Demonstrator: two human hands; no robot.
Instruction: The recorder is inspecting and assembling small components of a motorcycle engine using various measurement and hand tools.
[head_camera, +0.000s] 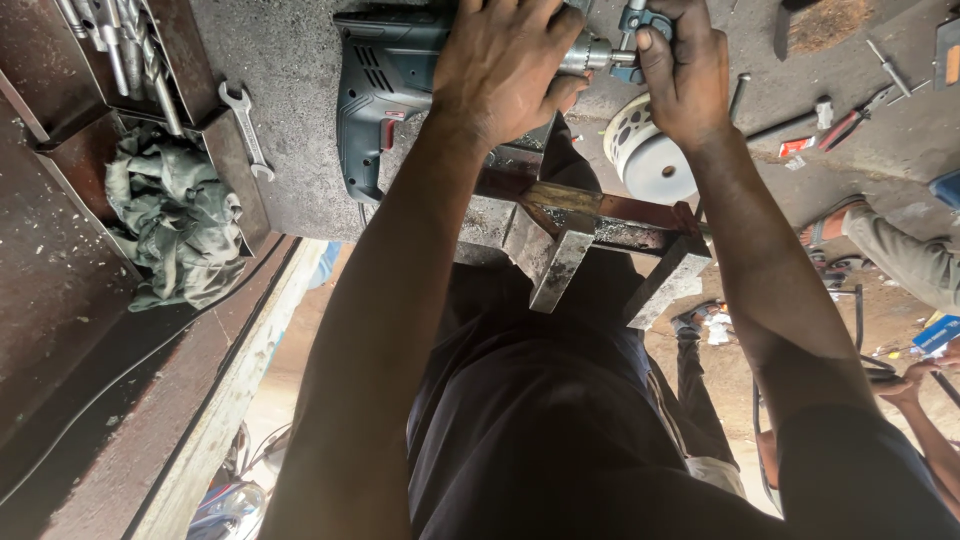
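My left hand (505, 60) is clamped over the front of a dark teal electric drill (385, 90) that lies on a rough grey bench top. The drill's metal chuck (590, 55) sticks out to the right of that hand. My right hand (690, 75) grips a small blue-grey chuck key (632, 20) set against the chuck. Below both hands, a rusty steel angle frame (590, 225) juts over the bench edge.
A white perforated round piece (650, 160) sits under my right wrist. A wrench (245, 125), a tray of drill bits (120, 50) and a crumpled grey-green rag (175, 215) lie at the left. Red-handled pliers (850, 120) lie at the right. Another person's sleeve (900, 255) and hand (915, 385) show at the right edge.
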